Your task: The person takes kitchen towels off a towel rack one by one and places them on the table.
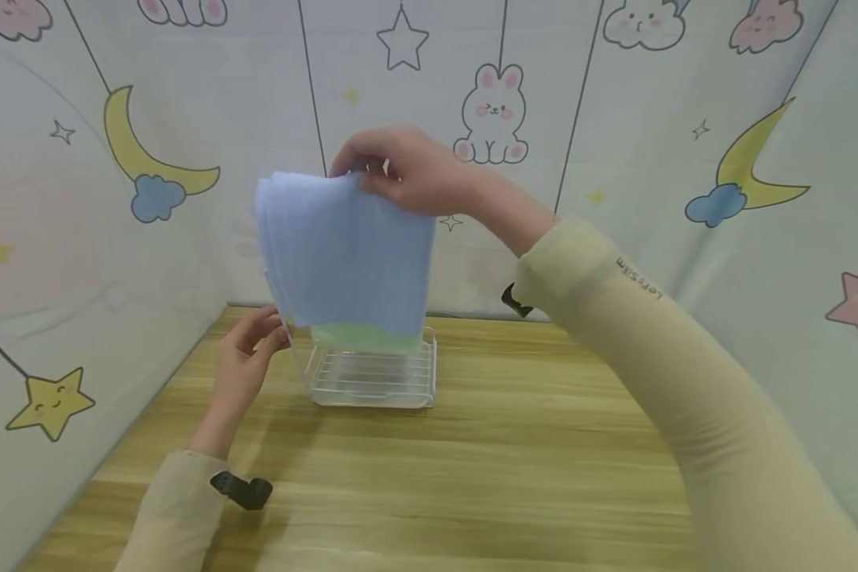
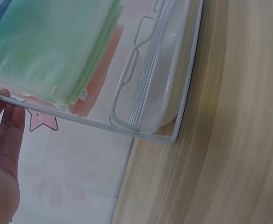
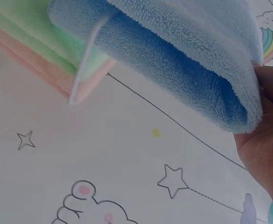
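Observation:
My right hand (image 1: 415,171) pinches the top fold of a blue terry towel (image 1: 350,254), which hangs in front of me above a white wire rack (image 1: 432,381). In the right wrist view a thin white rod (image 3: 84,65) crosses the blue towel's underside. Lower down shows a green towel (image 2: 47,46), with a pink towel (image 2: 99,70) beyond it in the left wrist view. The blue towel hides most of both in the head view. At the rack's left side my left hand (image 1: 246,349) grips the upright wire frame (image 2: 71,115) between thumb and fingers.
Under the rack's wire shelf sits a clear tray (image 1: 372,401). The rack stands on a wood-grain table (image 1: 500,461), near the back. White cloth walls (image 1: 257,119) printed with moons, stars and a rabbit enclose the table on three sides.

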Tool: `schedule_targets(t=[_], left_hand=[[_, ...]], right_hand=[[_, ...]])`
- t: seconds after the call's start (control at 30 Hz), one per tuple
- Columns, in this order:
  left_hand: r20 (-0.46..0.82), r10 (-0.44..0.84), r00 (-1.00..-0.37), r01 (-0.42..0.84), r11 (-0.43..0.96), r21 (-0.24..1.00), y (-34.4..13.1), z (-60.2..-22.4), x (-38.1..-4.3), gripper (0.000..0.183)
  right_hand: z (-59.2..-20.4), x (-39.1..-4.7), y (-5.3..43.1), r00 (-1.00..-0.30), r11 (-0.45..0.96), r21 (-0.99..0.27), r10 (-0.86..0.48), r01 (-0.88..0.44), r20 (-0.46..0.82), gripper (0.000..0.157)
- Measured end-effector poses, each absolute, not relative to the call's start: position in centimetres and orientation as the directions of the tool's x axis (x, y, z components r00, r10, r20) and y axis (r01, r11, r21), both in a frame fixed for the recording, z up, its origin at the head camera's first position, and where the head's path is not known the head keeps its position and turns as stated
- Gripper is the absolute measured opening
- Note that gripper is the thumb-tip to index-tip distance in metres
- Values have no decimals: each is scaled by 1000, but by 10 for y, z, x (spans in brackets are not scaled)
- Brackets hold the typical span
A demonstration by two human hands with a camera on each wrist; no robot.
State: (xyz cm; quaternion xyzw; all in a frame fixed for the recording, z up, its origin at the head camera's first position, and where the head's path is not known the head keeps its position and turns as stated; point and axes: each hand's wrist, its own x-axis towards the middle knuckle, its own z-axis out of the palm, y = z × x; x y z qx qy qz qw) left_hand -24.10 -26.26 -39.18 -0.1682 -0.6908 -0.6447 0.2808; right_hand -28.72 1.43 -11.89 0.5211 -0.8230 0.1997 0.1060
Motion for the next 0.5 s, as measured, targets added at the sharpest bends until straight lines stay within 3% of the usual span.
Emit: schedule_targets(t=[0.27,0.5], left_hand=[[638,-128,-759,634,78,769,-261,-392,-242,29],[607,-148,-781,590,145,794,-260,-392,-242,31]], right_hand=[[-77,-267,40,-452,437,-140,-779,-888,434,27],[-62,-250,75,-486,449,-194,-751,-872,446,25]])
